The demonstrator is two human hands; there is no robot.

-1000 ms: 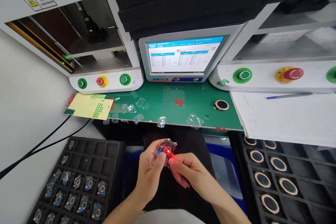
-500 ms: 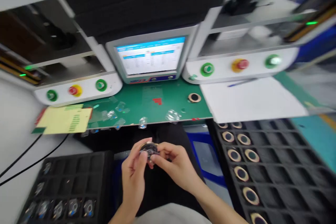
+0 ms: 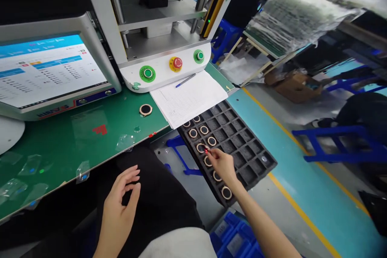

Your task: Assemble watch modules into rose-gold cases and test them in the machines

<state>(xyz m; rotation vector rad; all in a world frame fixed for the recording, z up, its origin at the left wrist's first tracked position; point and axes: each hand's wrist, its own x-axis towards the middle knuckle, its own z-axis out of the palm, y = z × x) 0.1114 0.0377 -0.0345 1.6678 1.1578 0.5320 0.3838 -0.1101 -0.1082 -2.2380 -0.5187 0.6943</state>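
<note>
My left hand (image 3: pixel 121 201) hovers over my dark-clothed lap, fingers loosely curved and apart, with nothing in it. My right hand (image 3: pixel 222 164) is over the black compartment tray (image 3: pixel 232 131), its thumb and fingers pinched together. A small red glint and a dark edge show at its fingertips; what they hold is mostly hidden. Just beside these fingertips lies a round watch case (image 3: pixel 200 148) with a gold-coloured rim and dark face. Several similar cases sit in the tray's left columns, one of them a watch case (image 3: pixel 226 192) at the near end.
Another gold-rimmed case (image 3: pixel 145 109) lies on the green worktop (image 3: pixel 121 109). Clear plastic film pieces (image 3: pixel 125 142) are scattered along its front edge. Printed sheets (image 3: pixel 190 96) with a pen overlap the tray's far end. Behind stand a monitor (image 3: pixel 51 68) and a press with buttons (image 3: pixel 172 64).
My view has swung to the right. My hands, earlier together around a round dark piece, have parted; the right has reached over the tray while the left stays over my lap, emptied and opened.
</note>
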